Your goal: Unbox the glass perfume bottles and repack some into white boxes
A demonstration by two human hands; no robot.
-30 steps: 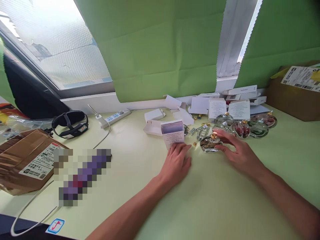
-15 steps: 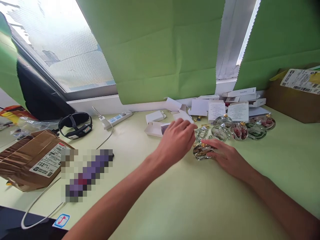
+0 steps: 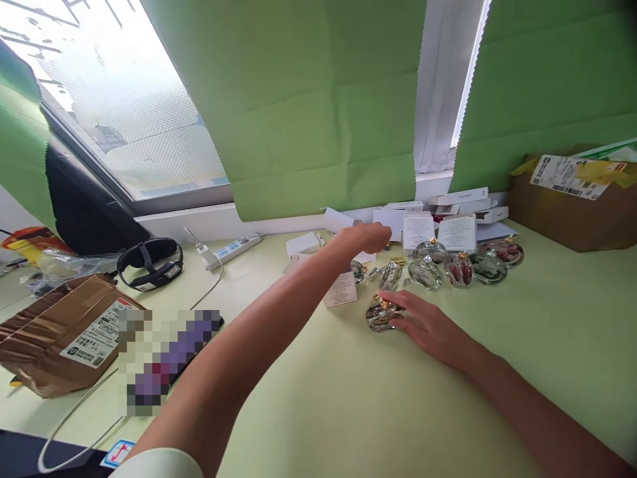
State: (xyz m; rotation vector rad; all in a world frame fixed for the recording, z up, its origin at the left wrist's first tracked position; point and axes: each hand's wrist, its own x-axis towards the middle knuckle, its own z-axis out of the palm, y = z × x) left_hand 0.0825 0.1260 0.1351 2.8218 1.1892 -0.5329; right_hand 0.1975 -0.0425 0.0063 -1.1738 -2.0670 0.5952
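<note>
My right hand (image 3: 418,322) holds a round glass perfume bottle (image 3: 382,317) with a gold neck, upright on the table, its fingers and thumb around the near right side. My left hand (image 3: 373,238) is stretched far forward over the back of the table, near the white cartons. Its fingers are curled down, and what they hold, if anything, is hidden. Just below it lie small gold pieces (image 3: 398,261). A tilted clear bottle (image 3: 391,275) is behind the held one. A printed white box (image 3: 341,289) stands under my left forearm.
Several glass bottles (image 3: 458,269) with gold tops cluster to the right, before white cartons (image 3: 456,232). At far right is a brown box (image 3: 557,212). On the left are a power strip (image 3: 239,248), a black headband device (image 3: 150,265), another cardboard box (image 3: 64,332) and a pixelated object (image 3: 174,362).
My left hand has moved forward, away from the bottle, towards the cartons. My right hand stays at the bottle. The view has shifted slightly, and the printed white box now shows under the left forearm.
</note>
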